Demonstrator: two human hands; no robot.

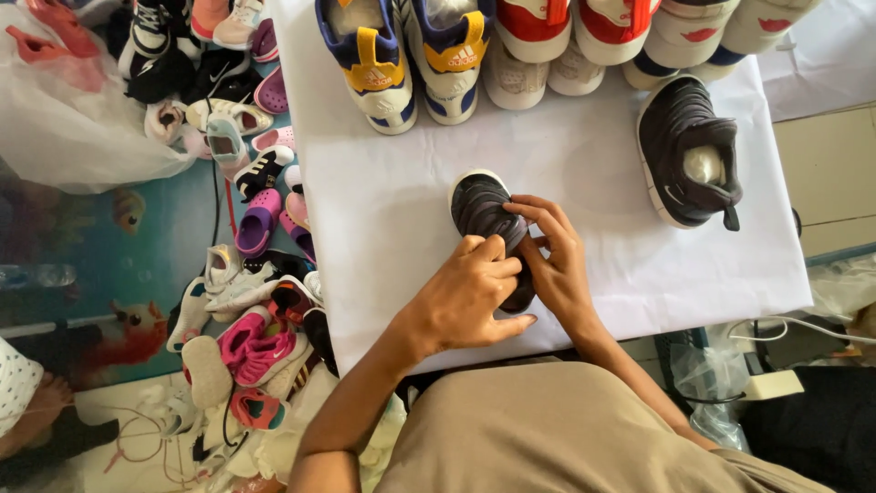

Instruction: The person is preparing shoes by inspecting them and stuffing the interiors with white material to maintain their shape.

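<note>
White cloth-covered table point(383, 237): left hand point(470, 297) and right hand point(557, 260) clamp fingers around a small dark shoe point(479, 205), steadying it; matching shoe point(686, 151) lies apart.

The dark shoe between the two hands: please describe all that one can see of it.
The dark shoe is small, child-sized, dark grey to black, with a ribbed, soft-looking upper and a white sole edge at the toe. It lies on the white table cover, toe pointing away from the person. Only its front half shows; the left hand covers its heel part and the right hand grips its side, fingers over the top. A matching shoe lies apart, to the right.
</note>
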